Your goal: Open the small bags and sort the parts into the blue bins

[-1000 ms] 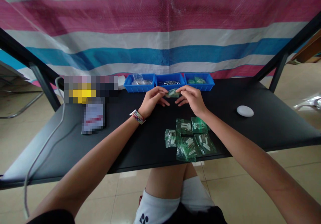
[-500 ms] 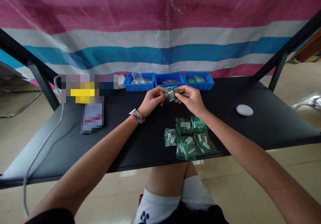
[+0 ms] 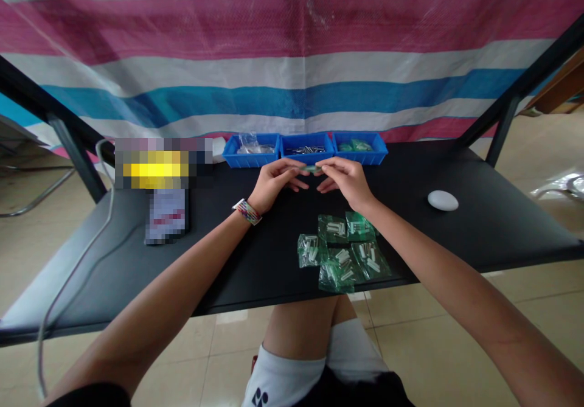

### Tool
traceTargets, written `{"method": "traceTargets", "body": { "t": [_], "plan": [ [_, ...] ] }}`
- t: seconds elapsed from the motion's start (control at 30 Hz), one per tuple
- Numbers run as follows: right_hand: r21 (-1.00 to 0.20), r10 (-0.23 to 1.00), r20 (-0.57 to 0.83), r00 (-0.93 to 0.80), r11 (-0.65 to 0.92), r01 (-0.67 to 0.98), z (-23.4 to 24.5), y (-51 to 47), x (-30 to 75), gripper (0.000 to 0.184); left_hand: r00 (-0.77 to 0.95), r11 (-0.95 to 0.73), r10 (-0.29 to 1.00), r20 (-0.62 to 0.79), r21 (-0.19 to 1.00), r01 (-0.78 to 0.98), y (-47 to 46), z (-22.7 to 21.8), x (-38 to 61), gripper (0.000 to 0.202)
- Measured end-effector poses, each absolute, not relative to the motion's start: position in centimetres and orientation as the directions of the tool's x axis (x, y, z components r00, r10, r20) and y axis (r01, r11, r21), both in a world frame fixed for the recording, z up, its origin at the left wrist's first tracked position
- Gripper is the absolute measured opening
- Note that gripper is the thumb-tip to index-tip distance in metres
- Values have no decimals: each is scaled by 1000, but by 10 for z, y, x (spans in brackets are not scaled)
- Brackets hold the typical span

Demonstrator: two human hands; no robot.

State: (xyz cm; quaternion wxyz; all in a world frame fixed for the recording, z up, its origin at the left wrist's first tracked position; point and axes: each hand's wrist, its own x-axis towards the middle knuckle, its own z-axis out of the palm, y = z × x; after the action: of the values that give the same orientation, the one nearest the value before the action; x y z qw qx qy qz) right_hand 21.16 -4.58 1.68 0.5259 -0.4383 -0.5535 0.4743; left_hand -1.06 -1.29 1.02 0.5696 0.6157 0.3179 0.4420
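My left hand (image 3: 277, 183) and my right hand (image 3: 343, 180) pinch opposite ends of a small green plastic bag (image 3: 311, 169) just in front of the blue bins. Seen nearly edge-on, the bag shows as a thin strip, and its contents are hard to make out now. Below my right hand lies a group of filled green bags (image 3: 342, 267), several of them, with short whitish and silvery rods inside. Some of these bags overlap near the table's front edge.
Along the back stand a blue bin with clear bags (image 3: 252, 157), one with metal rods (image 3: 306, 157) and one with green bags (image 3: 359, 156). A white oval object (image 3: 443, 201) lies right. Blurred-out items (image 3: 166, 212) and a cable (image 3: 109, 206) are left.
The bag between my hands has tilted from showing its flat face to nearly edge-on. My lower fingers have spread a little. The bags on the table have stayed put.
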Motion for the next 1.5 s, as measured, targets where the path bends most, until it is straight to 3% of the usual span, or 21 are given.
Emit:
{"method": "traceTargets", "body": {
  "t": [0.13,0.27,0.37,0.47,0.57,0.67,0.73,0.93,1.13,1.2,1.27,1.37,1.5],
  "plan": [
    [-985,987,157,-47,153,-80,17,-46,209,39,434,-117,885,168,983,-142,-12,10,-12,36],
    [-954,953,298,50,299,-23,19,-38,215,35,450,-119,878,166,984,-132,-13,11,-12,40],
    [-923,899,382,214,384,36,20,-25,231,32,447,-115,878,173,981,-153,-13,11,-12,42],
    [-929,839,369,400,350,123,19,-10,256,34,439,-103,884,161,983,-152,-13,13,-12,38],
    [-936,826,321,463,203,287,16,1,282,36,432,-88,891,141,986,-141,-13,14,-11,35],
    [-803,779,437,449,114,584,16,3,298,32,427,-83,894,138,986,-145,-13,15,-11,34],
    [-713,762,508,401,111,693,18,1,300,26,424,-83,895,137,986,-144,-12,15,-10,34],
    [-681,874,440,205,177,711,22,-12,289,27,423,-77,897,129,987,-139,-13,15,-9,29],
    [-585,805,573,152,272,764,40,-20,286,16,423,-75,897,127,988,-137,-11,14,-8,25],
    [-628,875,483,20,330,705,51,-25,288,11,428,-75,895,129,987,-140,-11,13,-8,25],
    [-702,940,260,-221,341,625,60,-33,291,16,434,-75,892,127,988,-136,-11,13,-8,24],
    [-749,857,-105,-505,266,607,67,-42,293,26,441,-76,889,125,989,-127,-10,12,-9,23],
    [-737,724,-324,-609,211,642,64,-44,293,32,453,-88,881,134,989,-122,-8,9,-9,22]
  ]
}}
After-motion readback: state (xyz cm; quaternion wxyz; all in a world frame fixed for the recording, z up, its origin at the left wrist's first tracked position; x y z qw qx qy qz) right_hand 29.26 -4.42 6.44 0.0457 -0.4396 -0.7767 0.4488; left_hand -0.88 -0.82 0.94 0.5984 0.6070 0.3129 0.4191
